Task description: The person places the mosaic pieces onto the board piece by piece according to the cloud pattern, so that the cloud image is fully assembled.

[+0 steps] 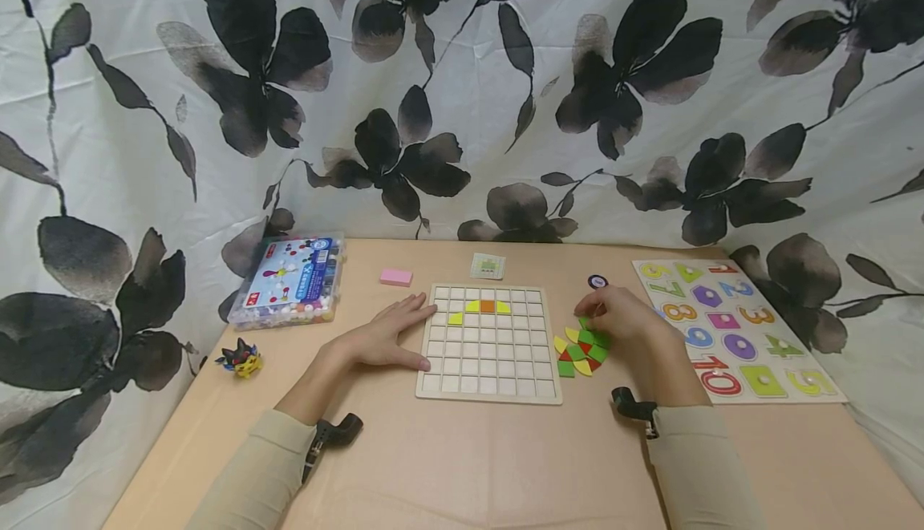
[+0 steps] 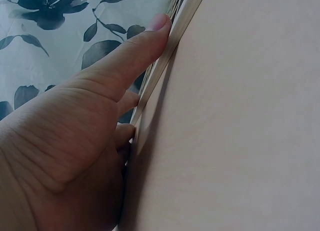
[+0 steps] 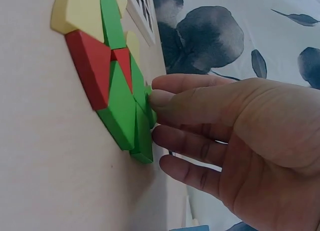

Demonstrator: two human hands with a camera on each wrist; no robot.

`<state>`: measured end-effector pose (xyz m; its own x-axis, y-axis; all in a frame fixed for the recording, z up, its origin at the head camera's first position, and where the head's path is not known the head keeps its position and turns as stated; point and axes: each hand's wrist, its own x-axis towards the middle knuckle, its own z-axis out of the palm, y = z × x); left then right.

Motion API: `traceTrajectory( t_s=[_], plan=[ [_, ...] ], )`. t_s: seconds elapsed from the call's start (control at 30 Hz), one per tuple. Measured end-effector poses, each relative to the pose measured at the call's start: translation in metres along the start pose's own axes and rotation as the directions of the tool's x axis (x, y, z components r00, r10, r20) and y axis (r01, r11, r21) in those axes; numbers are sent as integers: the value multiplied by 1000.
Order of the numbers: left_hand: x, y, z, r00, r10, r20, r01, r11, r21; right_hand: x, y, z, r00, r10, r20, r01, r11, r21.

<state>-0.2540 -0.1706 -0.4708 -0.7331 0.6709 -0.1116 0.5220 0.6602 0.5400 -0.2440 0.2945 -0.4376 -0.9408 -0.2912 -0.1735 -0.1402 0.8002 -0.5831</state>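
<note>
A white gridded board (image 1: pixel 491 367) lies on the table, with several yellow tiles and an orange tile (image 1: pixel 488 306) in its upper cells. My left hand (image 1: pixel 382 336) rests at the board's left edge, fingers extended; the left wrist view shows the thumb (image 2: pixel 145 43) against the board's side. To the board's right is a loose pile of green, red and yellow pieces (image 1: pixel 583 350). Above that pile my right hand (image 1: pixel 631 325) reaches down. In the right wrist view its thumb and forefinger pinch a green piece (image 3: pixel 149 107), mostly hidden by the thumb.
A small patterned card (image 1: pixel 488 266) and a pink block (image 1: pixel 395 277) lie beyond the board. At the back left sits a clear plastic case (image 1: pixel 289 277), with a small figure (image 1: pixel 241 359) nearer. A number board (image 1: pixel 739 333) lies right; a round dark token (image 1: pixel 597 281) is behind my right hand.
</note>
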Motion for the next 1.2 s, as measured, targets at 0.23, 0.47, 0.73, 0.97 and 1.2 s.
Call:
traceTrajectory(
  t_s=[0.23, 0.47, 0.73, 0.97, 1.2],
  plan=[
    [1, -1, 0, 1000, -4, -1, 4, 1000, -1, 2, 0, 0, 1000, -25, 2, 25, 1000, -19],
    [1, 0, 0, 1000, -7, -1, 7, 1000, -3, 2, 2, 1, 999, -51, -2, 51, 999, -20],
    [0, 2, 0, 1000, 0, 0, 0, 1000, -1, 1, 6, 1, 999, -42, -28, 42, 999, -7],
    [-1, 3, -1, 1000, 0, -1, 0, 1000, -1, -3, 3, -2, 993, 46, -112, -38, 996, 79],
    [0, 2, -1, 1000, 10, -2, -10, 1000, 6, 0, -8, -1, 971, -3, -241, 35, 991, 126]
  ],
)
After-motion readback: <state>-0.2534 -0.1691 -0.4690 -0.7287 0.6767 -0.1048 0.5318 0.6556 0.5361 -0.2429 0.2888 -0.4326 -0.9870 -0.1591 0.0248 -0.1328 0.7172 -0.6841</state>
